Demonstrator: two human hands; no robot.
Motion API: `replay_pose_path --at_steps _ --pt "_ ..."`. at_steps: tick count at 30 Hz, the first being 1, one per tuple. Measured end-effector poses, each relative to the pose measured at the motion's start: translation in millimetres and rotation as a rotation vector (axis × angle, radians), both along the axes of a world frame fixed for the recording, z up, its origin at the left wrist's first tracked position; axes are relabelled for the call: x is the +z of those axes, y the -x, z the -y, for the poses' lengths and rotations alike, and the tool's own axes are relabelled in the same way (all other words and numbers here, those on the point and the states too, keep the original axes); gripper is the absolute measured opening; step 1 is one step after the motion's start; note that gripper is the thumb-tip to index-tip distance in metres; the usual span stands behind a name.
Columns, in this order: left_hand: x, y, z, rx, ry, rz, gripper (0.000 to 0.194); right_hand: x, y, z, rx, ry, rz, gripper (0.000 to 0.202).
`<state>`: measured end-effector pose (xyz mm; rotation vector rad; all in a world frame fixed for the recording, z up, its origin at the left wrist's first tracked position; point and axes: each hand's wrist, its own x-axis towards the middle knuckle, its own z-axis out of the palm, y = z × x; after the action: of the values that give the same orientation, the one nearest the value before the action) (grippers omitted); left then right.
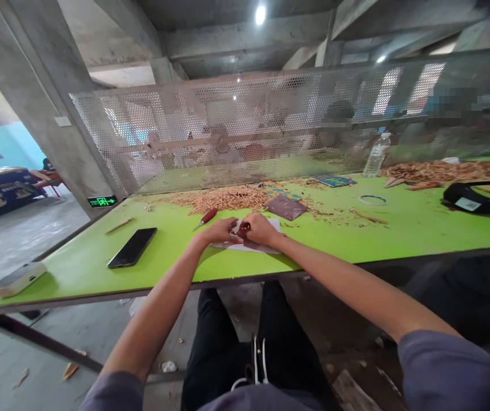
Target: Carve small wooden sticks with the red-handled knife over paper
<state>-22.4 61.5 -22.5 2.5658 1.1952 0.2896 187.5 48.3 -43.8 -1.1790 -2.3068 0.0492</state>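
Both hands are close together over a white sheet of paper (276,244) near the table's front edge. My right hand (261,229) is closed, its fingertips curled round a small dark reddish-brown lump (244,229), partly hidden by the fingers. Just left of it, my left hand (220,231) curves toward the lump with thumb and fingers apart, at the sheet's left part. A red-handled carving knife (208,217) lies behind my left hand. Behind my right hand rests a flat reddish-brown packet (285,206) that looks like wrapped clay.
Wood shavings (228,198) are heaped at the back of the green table (326,242). A phone (133,248) and a white box (17,279) lie left. Rightward are a tape roll (372,200), a water bottle (377,155) and a black strapped device (470,198). A perforated screen (176,137) stands behind.
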Motion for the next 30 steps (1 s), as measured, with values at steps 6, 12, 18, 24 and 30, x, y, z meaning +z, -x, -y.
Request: replay_pose_path --at_steps 6,12,18,24,30 --pt "-1.5 1.6 -3.2 -0.010 -0.011 -0.012 0.082 1.4 -1.8 -0.5 -0.066 -0.008 0.010 0.017" --pt "0.0 1.3 -2.7 -0.021 -0.023 -0.038 0.081 1.5 -0.3 -3.2 -0.170 -0.012 0.041 0.018" --pt "-1.2 0.6 -2.2 0.012 -0.001 -0.028 0.083 1.8 -0.2 -1.9 -0.061 0.055 -0.009 0.018" --pt "-0.1 0.4 1.1 -0.025 0.011 0.011 0.077 0.7 1.7 0.4 0.034 -0.016 0.003 0.019" --pt "-1.2 1.5 1.2 -0.029 0.002 0.015 0.081 -0.5 1.0 -1.9 -0.095 -0.038 0.065 0.018"
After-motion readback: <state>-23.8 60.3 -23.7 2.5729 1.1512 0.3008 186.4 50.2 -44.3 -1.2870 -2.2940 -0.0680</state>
